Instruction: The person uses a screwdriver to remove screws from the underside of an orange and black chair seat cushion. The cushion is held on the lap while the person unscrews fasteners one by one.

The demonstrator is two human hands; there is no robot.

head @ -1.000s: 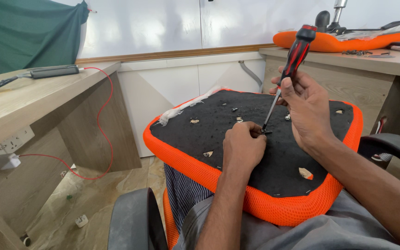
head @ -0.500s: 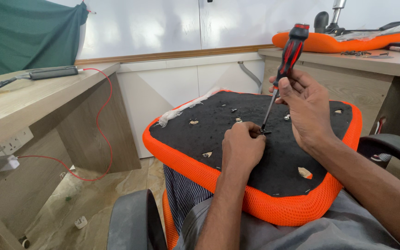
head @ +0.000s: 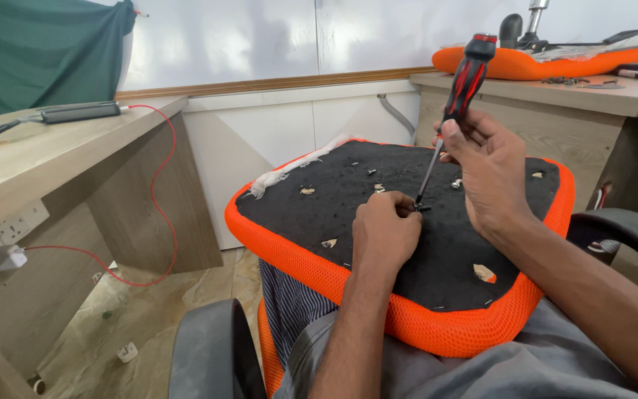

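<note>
A workroom with wooden desks and a white wall panel; an orange-edged seat cushion (head: 319, 270) lies underside up on the person's lap. Nearest, the left hand (head: 384, 235) is clenched on the black underside, fingertips pinched at the tip of the screwdriver (head: 458, 100). Just beyond and to its right, the right hand (head: 490, 171) grasps the screwdriver below its red-and-black handle, the shaft slanting down to the left hand. Far beyond the right hand, another orange seat (head: 537, 63) rests on a desk (head: 614, 94).
</note>
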